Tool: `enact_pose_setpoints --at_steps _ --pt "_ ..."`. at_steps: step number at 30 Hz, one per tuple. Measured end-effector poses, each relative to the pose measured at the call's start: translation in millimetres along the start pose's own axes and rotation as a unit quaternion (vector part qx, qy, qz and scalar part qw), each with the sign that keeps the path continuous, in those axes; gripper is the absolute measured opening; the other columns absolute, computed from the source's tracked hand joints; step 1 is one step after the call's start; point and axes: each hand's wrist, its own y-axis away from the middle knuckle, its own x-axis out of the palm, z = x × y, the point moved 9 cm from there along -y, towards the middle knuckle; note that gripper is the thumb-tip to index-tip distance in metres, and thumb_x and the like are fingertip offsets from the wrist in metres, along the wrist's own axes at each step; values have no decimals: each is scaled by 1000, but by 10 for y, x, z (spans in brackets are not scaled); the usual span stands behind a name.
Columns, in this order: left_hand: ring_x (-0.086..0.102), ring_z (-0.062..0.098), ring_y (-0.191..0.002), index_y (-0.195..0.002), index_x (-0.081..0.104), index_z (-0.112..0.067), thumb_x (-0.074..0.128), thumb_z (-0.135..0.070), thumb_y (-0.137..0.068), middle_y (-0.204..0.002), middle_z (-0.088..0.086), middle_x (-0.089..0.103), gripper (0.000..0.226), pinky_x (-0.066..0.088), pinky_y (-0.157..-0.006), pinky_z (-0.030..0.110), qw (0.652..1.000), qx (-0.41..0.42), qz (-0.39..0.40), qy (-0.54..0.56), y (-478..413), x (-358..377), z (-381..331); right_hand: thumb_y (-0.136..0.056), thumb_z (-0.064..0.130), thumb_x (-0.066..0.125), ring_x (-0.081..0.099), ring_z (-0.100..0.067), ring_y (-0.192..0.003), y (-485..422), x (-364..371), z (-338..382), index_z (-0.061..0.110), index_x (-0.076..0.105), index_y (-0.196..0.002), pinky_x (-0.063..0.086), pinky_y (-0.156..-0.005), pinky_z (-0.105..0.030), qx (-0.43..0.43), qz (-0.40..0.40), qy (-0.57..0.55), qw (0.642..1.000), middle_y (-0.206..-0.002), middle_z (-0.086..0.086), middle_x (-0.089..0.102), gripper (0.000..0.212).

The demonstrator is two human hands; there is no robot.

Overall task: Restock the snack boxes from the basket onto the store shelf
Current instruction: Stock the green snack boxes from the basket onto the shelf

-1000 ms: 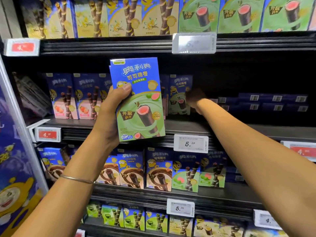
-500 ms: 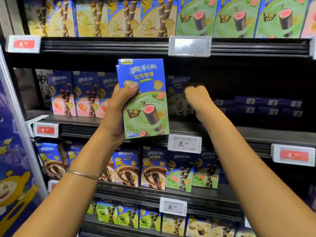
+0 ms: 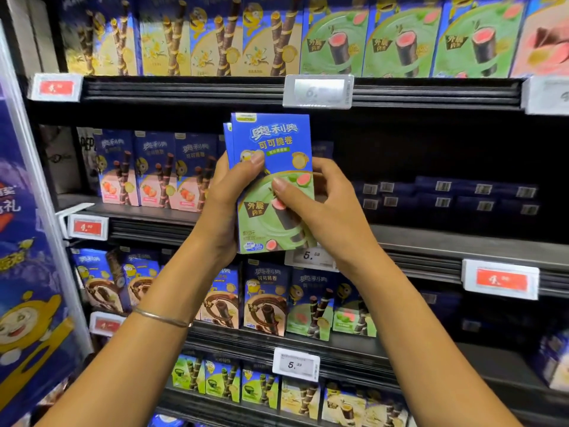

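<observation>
— So, where is the snack box [image 3: 271, 180] relative to the white 5.39 price tag [image 3: 311, 257]?

— Straight above it, upright, held in the air in front of the shelf [image 3: 431, 238] that carries the tag. Its bottom edge overlaps the tag's top. The blue edge of a second box [image 3: 228, 143] peeks out behind it, on the side away from the tag.

— And the left hand [image 3: 228, 204]?

— Up and left of the tag. It grips the box's left side, with the thumb curled over the front; the other fingers are hidden behind.

— The right hand [image 3: 320, 204]?

— Above the tag, a little right. Its thumb presses on the green front and its fingers curl round the right edge, a firm pinch.

— Anything else nearby?

— Pink-fronted boxes [image 3: 154, 180] stand upright well up and left of the tag. Dark blue boxes [image 3: 446, 195] lie flat in stacks up and right of it. A thin bracelet [image 3: 163, 317] circles the left wrist, below and left of the tag.
</observation>
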Motion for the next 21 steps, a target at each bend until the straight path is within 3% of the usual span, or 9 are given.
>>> enact_pose_setpoints --at_steps 1,3,7,12,15,17,21 --pt "68 40 -119 -149 46 -2 65 -52 -94 -136 23 66 77 60 -94 49 1000 6 3 -7 17 40 -3 -89 32 78 74 -6 -97 12 -19 6 19 59 -124 62 -81 -30 -1 -5 -12 1000 -109 6 74 42" --pt "69 37 -119 -149 48 -5 48 -70 -87 -135 18 69 90 61 -93 49 999 23 12 -29 42 121 -13 -92 31 75 74 -11 -99 36 -55 20 18 59 -122 62 -86 -39 0 -19 -23 1000 -111 3 74 36" --pt "69 35 -121 -149 52 -17 20 -79 -94 -137 11 69 89 56 -101 58 999 20 -12 -41 19 132 56 -98 28 67 74 -12 -100 88 -128 70 14 58 -121 62 -87 -38 -6 -41 -46 998 -114 0 73 28" --pt "75 24 -110 -135 52 -26 57 -53 -101 -125 -2 75 44 64 -85 46 994 50 -70 -66 -1 -27 107 -99 21 65 75 -20 -99 102 -278 -7 6 60 -123 61 -77 -32 47 -24 -151 987 -113 -10 75 28" --pt "77 21 -106 -140 48 -24 64 -51 -97 -117 -6 78 54 65 -78 40 993 45 -90 -65 -23 -112 92 -100 19 63 76 -24 -96 14 -517 -60 5 64 -119 59 -72 -32 69 -16 -139 988 -109 -11 77 24" --pt "78 20 -102 -141 48 -23 65 -54 -93 -112 -8 78 59 64 -74 36 991 44 -107 -70 -26 -177 59 -99 16 63 75 -21 -86 -54 -704 -119 8 68 -111 55 -61 -28 85 -8 -109 990 -100 -7 77 15" --pt "78 22 -99 -141 47 -23 63 -51 -99 -112 -5 79 53 65 -72 37 989 38 -127 -61 -30 -273 36 -94 10 69 68 -14 -60 -244 -1175 -419 9 67 -104 44 -44 -22 136 -78 -48 986 -83 -6 73 10"
